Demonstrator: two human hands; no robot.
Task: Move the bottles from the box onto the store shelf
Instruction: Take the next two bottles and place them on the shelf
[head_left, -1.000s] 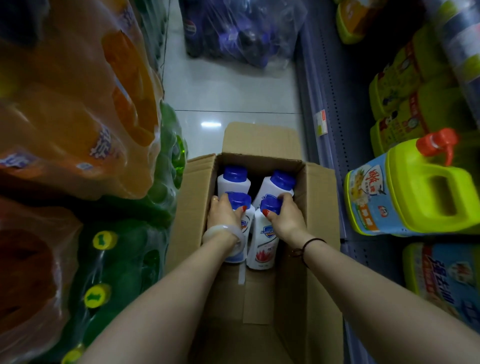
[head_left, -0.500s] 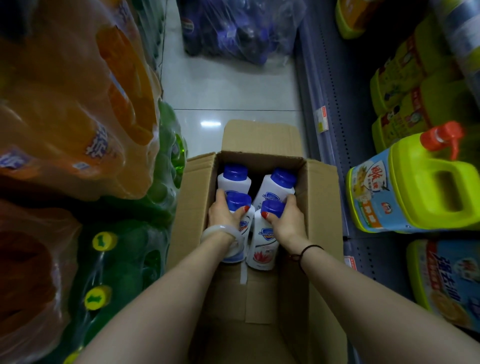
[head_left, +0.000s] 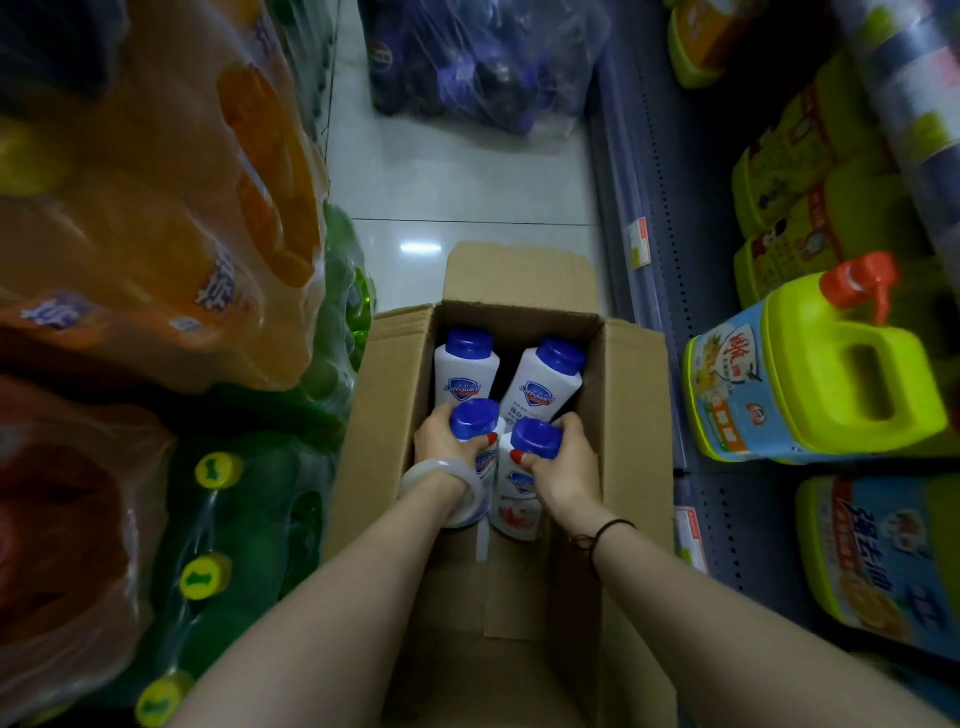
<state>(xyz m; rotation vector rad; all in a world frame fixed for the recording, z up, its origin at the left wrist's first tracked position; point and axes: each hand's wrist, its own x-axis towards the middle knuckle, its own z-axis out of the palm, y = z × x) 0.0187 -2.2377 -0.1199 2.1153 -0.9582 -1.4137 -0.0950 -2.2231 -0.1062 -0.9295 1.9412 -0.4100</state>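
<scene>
An open cardboard box (head_left: 631, 415) stands on the floor with several white bottles with blue caps inside. My left hand (head_left: 441, 441) grips the near left bottle (head_left: 474, 422) just under its cap. My right hand (head_left: 563, 467) grips the near right bottle (head_left: 535, 439) the same way. Two more bottles stand behind them, the far left bottle (head_left: 466, 366) and the far right bottle (head_left: 545, 379), untouched. The store shelf (head_left: 654, 244) runs along the right side.
Yellow-green detergent jugs (head_left: 810, 374) fill the shelf at right. Shrink-wrapped packs of orange drinks (head_left: 171, 218) and green bottles (head_left: 244, 519) are stacked at left. A wrapped pack of dark bottles (head_left: 483, 57) sits on the tiled floor (head_left: 457, 182) beyond the box.
Both gripped bottles have risen a little in the box, their caps now higher against the two rear bottles. The view has shifted slightly.
</scene>
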